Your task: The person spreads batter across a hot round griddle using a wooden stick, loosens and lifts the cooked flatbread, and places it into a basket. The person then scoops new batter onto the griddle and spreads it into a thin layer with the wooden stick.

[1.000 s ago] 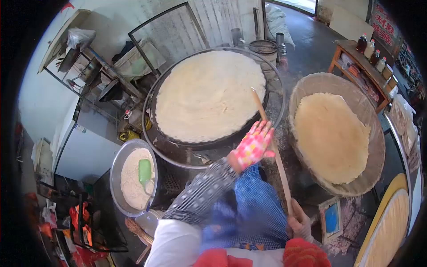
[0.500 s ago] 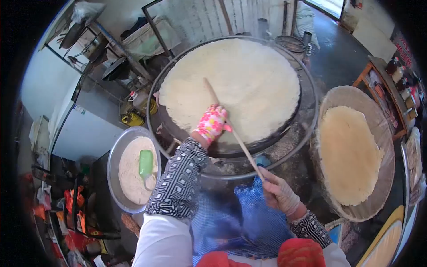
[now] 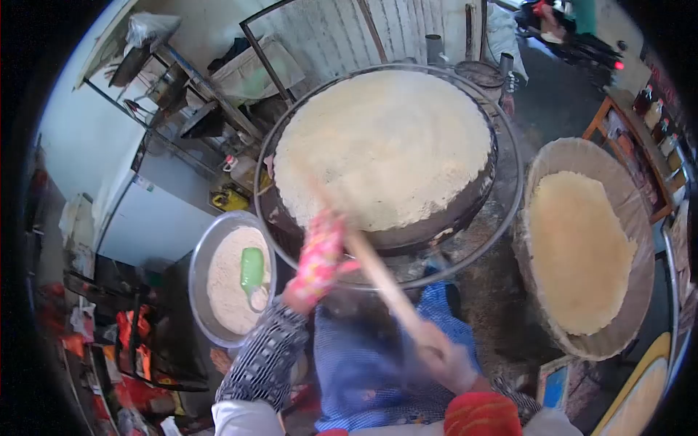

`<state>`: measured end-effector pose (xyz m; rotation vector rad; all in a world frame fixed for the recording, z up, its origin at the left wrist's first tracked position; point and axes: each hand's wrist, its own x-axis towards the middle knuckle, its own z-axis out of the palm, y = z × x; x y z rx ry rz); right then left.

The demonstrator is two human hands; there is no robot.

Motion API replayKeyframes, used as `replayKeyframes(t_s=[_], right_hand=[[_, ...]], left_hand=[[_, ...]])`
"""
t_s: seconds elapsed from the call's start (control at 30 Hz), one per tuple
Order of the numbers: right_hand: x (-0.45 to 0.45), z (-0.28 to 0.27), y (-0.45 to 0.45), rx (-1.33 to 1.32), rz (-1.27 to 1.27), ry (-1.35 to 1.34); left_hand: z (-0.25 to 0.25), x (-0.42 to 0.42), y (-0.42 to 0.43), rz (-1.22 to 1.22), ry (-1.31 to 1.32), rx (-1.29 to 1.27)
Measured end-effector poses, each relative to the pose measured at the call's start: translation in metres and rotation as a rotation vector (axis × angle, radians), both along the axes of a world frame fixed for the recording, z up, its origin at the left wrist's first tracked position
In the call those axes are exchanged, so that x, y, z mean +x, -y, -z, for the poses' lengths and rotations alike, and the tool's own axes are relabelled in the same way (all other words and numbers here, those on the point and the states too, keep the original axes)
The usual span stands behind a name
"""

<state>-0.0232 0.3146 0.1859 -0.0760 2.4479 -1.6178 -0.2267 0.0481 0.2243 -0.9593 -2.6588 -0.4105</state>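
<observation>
A long wooden stick [image 3: 382, 280] slants across in front of me, its far end blurred over the near left edge of a large pale flatbread or batter layer [image 3: 392, 138]. That layer covers a round dark griddle [image 3: 414, 240] in a metal ring. My left hand [image 3: 320, 251], in a pink flowered glove, is closed around the stick's upper part. Lower down, near my body, my right hand [image 3: 443, 356] in a thin clear glove grips the other end; motion smears both hands. Whether the stick touches the layer I cannot tell.
At left a metal bowl [image 3: 196, 291] holds pale meal and a green scoop-like thing [image 3: 251, 269]. At right a lined basket [image 3: 632, 312] holds a flat tan sheet [image 3: 578, 254]. Bottles stand on a wooden shelf [image 3: 600, 120]. A motorcycle [image 3: 574, 47] shows in the doorway.
Both hands and the stick have drawn back toward my body, and the stick's tip has left the middle of the pale layer. A motorcycle has appeared in the doorway.
</observation>
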Motion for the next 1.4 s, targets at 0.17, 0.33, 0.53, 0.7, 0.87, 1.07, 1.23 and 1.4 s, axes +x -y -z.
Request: replayKeyframes(t_s=[0.17, 0.33, 0.53, 0.7, 0.87, 1.07, 1.23, 1.4], right_hand=[[0.032, -0.005, -0.071, -0.239, 0.516, -0.057], [-0.034, -0.047, -0.095, -0.782, 0.384, 0.335], [-0.061, -0.030, -0.063, -1.145, 0.221, 0.700], [-0.078, -0.006, -0.004, -1.021, 0.096, 0.629], [-0.083, 0.024, 0.067, -0.476, -0.119, 0.386], [-0.005, -0.016, 0.024, -0.164, -0.084, 0.146], [0.068, -0.001, -0.048, -0.328, 0.483, 0.092], [0.013, -0.024, -0.047, -0.667, 0.620, 0.398]], left_hand=[[0.011, -0.090, -0.220, 0.532, -0.077, 0.133], [0.027, -0.133, -0.257, 0.257, 0.299, -0.326], [0.047, -0.139, -0.140, 0.142, 0.062, -0.088], [0.056, -0.112, -0.018, 0.005, -0.002, -0.060], [0.057, -0.042, 0.112, -0.170, -0.006, -0.138], [0.019, 0.022, 0.048, -0.182, -0.075, -0.054], [-0.003, -0.041, -0.156, 0.389, -0.088, 0.225], [0.049, -0.105, -0.238, 0.453, 0.162, -0.121]])
